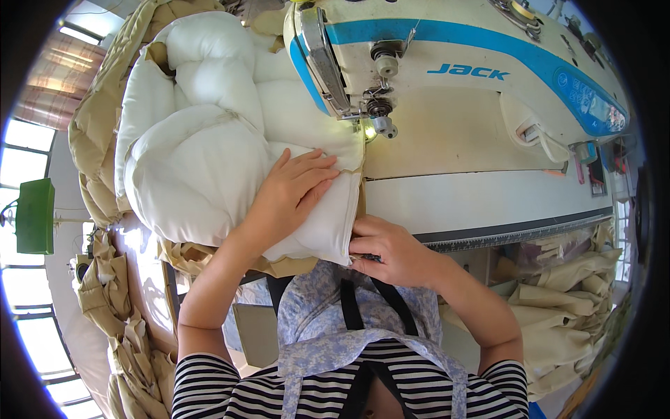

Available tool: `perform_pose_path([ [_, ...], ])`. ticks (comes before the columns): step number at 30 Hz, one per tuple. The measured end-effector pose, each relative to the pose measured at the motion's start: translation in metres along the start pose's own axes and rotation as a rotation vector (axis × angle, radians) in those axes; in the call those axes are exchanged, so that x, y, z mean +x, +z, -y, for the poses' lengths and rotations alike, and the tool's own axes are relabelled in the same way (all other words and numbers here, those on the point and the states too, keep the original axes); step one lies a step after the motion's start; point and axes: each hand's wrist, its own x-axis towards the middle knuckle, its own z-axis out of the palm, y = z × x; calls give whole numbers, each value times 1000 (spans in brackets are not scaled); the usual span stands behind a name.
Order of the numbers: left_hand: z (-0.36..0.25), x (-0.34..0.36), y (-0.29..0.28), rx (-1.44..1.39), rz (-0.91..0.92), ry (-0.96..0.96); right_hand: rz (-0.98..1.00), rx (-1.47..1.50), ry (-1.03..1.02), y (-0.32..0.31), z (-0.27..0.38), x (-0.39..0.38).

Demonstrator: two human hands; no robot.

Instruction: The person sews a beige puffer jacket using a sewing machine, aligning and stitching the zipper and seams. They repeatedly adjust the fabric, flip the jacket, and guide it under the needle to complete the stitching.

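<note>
A puffy white quilted garment piece (202,167) with tan fabric at its edges lies on the left of the sewing machine (447,42). Its right edge runs up to the needle area, where a small light (370,130) glows. My left hand (296,185) rests on the white padding, fingers stretched out just below the machine head. Lower down, my right hand (391,251) pinches the near right corner of the piece between thumb and fingers. A small dark object (370,258) shows beneath those fingers; its kind is too hidden to tell.
A dark ruler strip (516,229) edges the machine table on the right. Piles of cream fabric (565,307) lie below it. More tan padded pieces (101,140) hang at the far left, near a green box-like thing (35,216). A spool (525,10) tops the machine.
</note>
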Motion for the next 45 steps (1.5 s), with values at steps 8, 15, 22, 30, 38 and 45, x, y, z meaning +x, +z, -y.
perform_pose_path([
  [8, -32, -18, 31, 63, -38, -17, -56, -379, -175, 1, -9, -8],
  [15, -20, 1, 27, 213, -181, 183, -160, -531, -223, -2, -12, -6],
  [22, -39, 15, 16, 356, 93, 120, -132, -484, -169, -6, -12, -13],
  [30, -29, 9, 27, 191, -124, 144, -128, -505, -151, -14, -12, -14],
  [38, -30, 11, 26, 242, -47, 158, -161, -486, -187, -15, -12, -15],
  [45, -30, 8, 29, 226, -41, 78, -146, -475, -185, -16, -12, -14],
])
